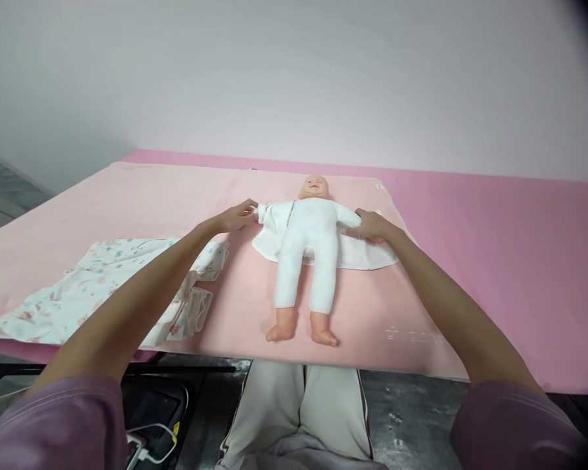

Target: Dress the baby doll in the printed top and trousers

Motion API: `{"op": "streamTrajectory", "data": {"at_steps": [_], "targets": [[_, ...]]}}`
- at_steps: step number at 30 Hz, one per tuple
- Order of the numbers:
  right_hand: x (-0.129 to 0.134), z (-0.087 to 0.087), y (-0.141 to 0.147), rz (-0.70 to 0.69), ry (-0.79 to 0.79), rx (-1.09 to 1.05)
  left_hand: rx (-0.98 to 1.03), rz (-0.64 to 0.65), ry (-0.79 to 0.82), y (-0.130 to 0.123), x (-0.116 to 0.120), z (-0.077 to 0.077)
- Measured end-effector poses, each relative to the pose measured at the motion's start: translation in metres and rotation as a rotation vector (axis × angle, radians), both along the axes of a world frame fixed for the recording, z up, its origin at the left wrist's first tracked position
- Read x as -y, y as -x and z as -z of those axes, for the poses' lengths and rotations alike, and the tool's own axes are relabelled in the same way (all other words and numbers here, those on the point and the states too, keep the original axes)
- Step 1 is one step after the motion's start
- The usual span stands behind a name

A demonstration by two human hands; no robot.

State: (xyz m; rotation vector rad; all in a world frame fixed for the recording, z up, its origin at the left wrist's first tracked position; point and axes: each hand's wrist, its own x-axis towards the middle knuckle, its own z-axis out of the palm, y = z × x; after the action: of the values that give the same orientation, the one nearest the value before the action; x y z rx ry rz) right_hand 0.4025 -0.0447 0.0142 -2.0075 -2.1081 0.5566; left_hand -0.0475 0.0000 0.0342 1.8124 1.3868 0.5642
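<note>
A baby doll (310, 225) with a white cloth body and bare feet lies on its back, its head toward the wall. Under it a white baby shirt (367, 256) is spread out, and one sleeve (277, 212) covers the doll's arm on the left side. My left hand (238, 217) is closed at that sleeve's cuff, where the doll's hand comes out. On the other side, my right hand (372, 226) has its fingers round the end of the doll's arm (347, 214), which is outside the shirt's sleeve. My right fingertips are partly hidden.
Printed baby clothes (122, 274) lie at the left under my left forearm. A light pink mat (377, 313) covers much of the darker pink table (509, 261), with a white wall behind. Below the table edge are a black case (159, 405) and a white cable (159, 427).
</note>
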Motion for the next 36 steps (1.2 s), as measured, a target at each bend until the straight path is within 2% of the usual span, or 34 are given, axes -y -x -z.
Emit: {"op": "streamTrajectory", "data": {"at_steps": [2,5,8,10,13,16,18,20,24,28,32,34,36], "targets": [[0.011,0.008,-0.001,0.045,-0.127,0.009,-0.080,-0.051,-0.049,-0.002,0.006,-0.005],[0.029,0.026,-0.002,0.139,-0.362,0.045,-0.325,-0.137,-0.196,-0.014,0.010,-0.018],[0.042,0.042,-0.005,0.185,-0.421,-0.018,-0.423,-0.176,-0.489,-0.055,0.015,-0.034],[0.044,0.049,-0.007,0.192,-0.421,-0.067,-0.390,-0.045,-0.658,-0.102,0.021,-0.039],[0.042,0.052,-0.012,0.185,-0.428,-0.101,-0.340,0.369,-0.790,-0.185,0.028,-0.032],[0.039,0.055,-0.017,0.168,-0.445,-0.144,-0.501,0.604,-0.722,-0.250,0.024,-0.015],[0.038,0.058,-0.020,0.165,-0.461,-0.175,-0.640,0.671,-0.651,-0.271,0.016,-0.004],[0.037,0.061,-0.022,0.190,-0.466,-0.209,-0.669,0.670,-0.671,-0.276,0.009,0.004],[0.036,0.064,-0.023,0.264,-0.443,-0.248,-0.535,0.519,-0.808,-0.262,0.003,0.010],[0.036,0.061,-0.016,0.259,-0.458,-0.236,-0.484,0.402,-0.832,-0.255,0.005,0.010],[0.030,0.052,-0.011,0.278,-0.393,-0.176,-0.424,0.272,-0.815,-0.254,0.009,0.003],[0.024,0.045,-0.013,0.281,-0.357,-0.089,-0.384,0.253,-0.808,-0.249,0.012,-0.001],[0.018,0.038,-0.017,0.300,-0.336,-0.034,-0.360,0.315,-0.808,-0.243,0.015,-0.004]]}}
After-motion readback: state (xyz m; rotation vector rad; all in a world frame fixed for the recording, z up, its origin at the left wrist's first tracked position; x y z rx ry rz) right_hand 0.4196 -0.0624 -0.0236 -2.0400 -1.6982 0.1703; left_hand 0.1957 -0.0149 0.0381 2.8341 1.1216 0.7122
